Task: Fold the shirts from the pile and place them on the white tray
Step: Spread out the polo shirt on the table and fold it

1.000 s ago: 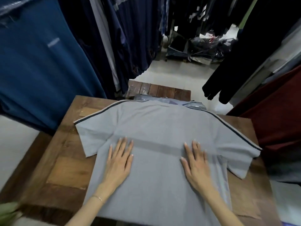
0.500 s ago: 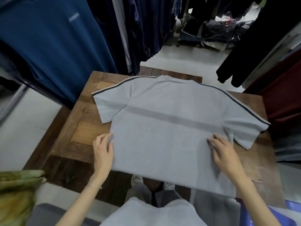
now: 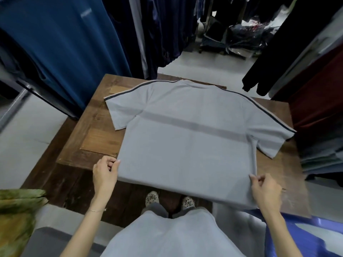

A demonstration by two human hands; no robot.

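Across the wooden table (image 3: 96, 143) a grey shirt (image 3: 185, 145) lay spread flat, collar toward 12 o'clock and hem toward 6. Off the table's corner at 5 o'clock sat a blue plastic tub (image 3: 315, 238); what it held I could not make out. The left hand (image 3: 104, 173) gripped the hem corner at 7 o'clock, its fingers curled close round the cloth's edge. The right hand (image 3: 265, 190) pinched the corner at 5 o'clock between thumb and forefinger, the other fingers loosely bent. A second before, both palms had rested flat and open on the middle of the shirt; since then they had slid down to the hem.
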